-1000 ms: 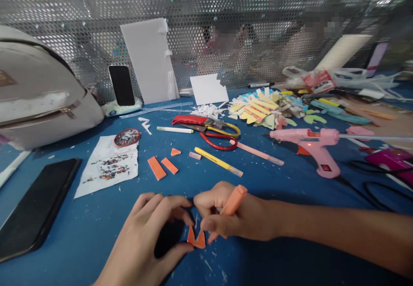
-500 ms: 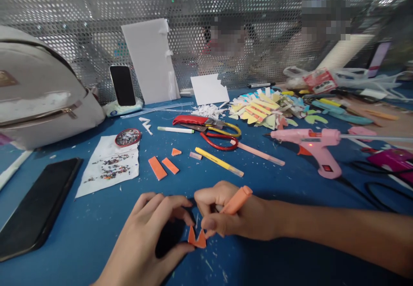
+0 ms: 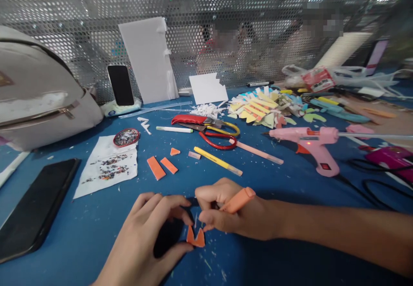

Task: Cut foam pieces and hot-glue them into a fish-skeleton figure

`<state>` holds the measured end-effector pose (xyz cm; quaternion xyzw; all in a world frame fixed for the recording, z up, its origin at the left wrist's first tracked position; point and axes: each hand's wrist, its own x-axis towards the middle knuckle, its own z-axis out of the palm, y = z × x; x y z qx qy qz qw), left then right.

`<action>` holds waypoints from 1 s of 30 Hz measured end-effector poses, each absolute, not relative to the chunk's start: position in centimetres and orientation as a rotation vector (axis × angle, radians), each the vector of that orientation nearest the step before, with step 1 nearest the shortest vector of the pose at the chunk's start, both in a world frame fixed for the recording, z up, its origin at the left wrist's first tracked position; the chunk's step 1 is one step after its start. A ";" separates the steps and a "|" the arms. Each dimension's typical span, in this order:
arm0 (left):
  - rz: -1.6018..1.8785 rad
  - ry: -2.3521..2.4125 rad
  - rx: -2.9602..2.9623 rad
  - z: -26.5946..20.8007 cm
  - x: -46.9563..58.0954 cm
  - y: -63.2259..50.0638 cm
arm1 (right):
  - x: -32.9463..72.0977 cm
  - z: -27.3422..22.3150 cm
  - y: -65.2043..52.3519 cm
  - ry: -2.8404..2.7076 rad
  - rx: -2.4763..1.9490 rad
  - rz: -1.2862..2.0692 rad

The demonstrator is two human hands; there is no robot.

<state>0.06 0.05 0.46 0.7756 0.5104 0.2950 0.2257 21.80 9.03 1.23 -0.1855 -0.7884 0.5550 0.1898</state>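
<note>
Between the thumb and fingers of my left hand point(image 3: 151, 230), a small orange notched piece point(image 3: 195, 239) is held by its left side against the blue table. My right hand point(image 3: 230, 210) grips an orange marker point(image 3: 240, 200), its tip end down by the right edge of that piece. Whether the tip touches the piece I cannot tell. Beyond my hands lie two orange strips point(image 3: 156, 168) and an orange triangle point(image 3: 175, 151). A yellow marker point(image 3: 217, 161) rests to their right, with a small pinkish cap point(image 3: 194, 155) beside it.
Scissors point(image 3: 222, 139) and a red-handled tool point(image 3: 190, 120) lie mid-table. A pink glue gun point(image 3: 309, 142) with a cord stands right. Paper scraps point(image 3: 258, 105) are heaped behind. Left are a phone point(image 3: 35, 208), a bag point(image 3: 41, 92) and beads on white paper point(image 3: 129, 165).
The marker in my right hand has tilted lower and its tip end has shifted slightly up along the orange piece. My left hand keeps its hold. The whole view has shifted slightly.
</note>
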 end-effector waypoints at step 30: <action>0.834 1.390 2.144 0.1 0.0 0.1 | 21.8 1.3 9.0 -2.245 -0.537 1.525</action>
